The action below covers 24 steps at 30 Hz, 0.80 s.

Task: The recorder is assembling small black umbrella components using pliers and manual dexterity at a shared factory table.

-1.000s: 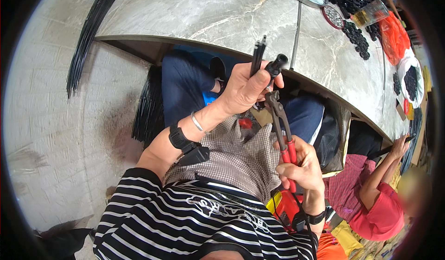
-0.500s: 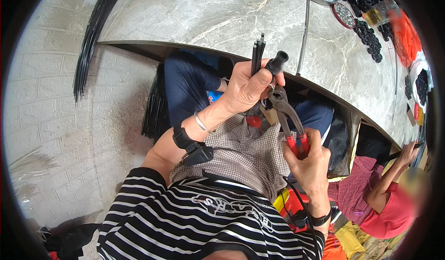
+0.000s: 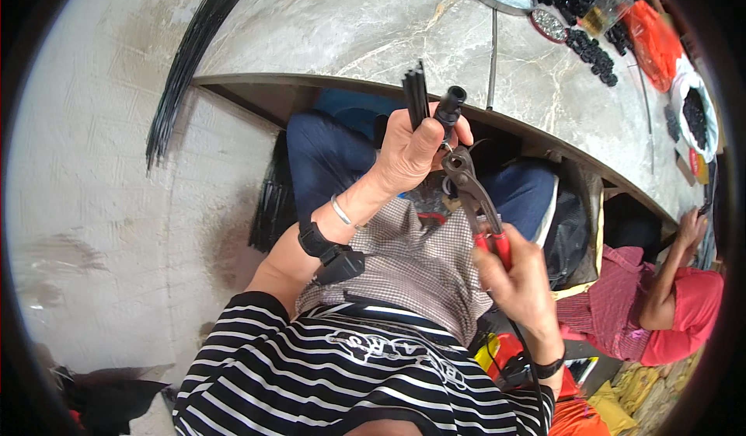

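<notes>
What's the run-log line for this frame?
left hand: holds black rods, black cap | right hand: grips red-handled pliers | pliers head below cap

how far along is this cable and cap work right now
Done: black capped pieces lie piled on the marble table. In hand: the left hand holds thin black rods and a black cap; the right hand holds red-handled pliers at it. Left: a long bundle of black strands lies unworked.

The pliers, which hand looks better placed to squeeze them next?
The right hand, probably. It already wraps the red handles of the pliers, whose head sits by the left hand. That hand is full, pinching thin black rods and a black tube.
</notes>
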Each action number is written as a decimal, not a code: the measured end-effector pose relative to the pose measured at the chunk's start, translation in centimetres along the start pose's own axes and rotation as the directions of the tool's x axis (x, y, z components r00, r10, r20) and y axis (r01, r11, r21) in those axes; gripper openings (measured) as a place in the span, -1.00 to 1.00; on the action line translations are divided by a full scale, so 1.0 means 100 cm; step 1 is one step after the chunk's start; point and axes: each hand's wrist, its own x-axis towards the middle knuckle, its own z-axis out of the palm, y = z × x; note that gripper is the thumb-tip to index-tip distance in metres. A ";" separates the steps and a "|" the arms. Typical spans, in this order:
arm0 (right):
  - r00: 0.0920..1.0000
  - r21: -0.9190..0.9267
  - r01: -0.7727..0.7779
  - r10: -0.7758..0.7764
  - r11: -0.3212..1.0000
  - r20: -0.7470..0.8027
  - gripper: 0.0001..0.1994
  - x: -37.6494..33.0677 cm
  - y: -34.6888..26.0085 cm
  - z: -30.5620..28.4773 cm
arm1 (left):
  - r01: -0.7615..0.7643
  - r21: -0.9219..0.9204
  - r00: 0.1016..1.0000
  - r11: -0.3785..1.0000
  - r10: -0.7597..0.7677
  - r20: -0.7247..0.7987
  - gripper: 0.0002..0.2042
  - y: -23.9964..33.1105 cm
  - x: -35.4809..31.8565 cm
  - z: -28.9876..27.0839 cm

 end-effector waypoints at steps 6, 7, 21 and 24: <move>0.917 -0.482 0.121 -0.284 0.868 -0.281 -0.63 -0.012 -0.011 0.023 | 0.066 -0.098 0.992 0.993 -0.076 -0.098 -0.35 0.019 -0.022 -0.001; 0.970 -0.359 0.125 -0.190 0.925 -0.153 -0.66 -0.014 -0.018 0.020 | 0.050 -0.112 0.994 0.992 -0.060 -0.095 -0.35 0.023 -0.025 -0.003; 0.885 0.681 -0.409 0.082 0.607 0.458 -0.55 0.014 -0.035 0.019 | 0.038 -0.139 0.995 0.990 -0.050 -0.081 -0.26 0.022 -0.019 -0.032; 0.986 0.267 -0.021 -0.024 0.964 0.165 -0.55 0.021 -0.020 0.027 | 0.070 -0.163 0.993 0.984 -0.084 -0.084 -0.24 0.019 -0.017 -0.037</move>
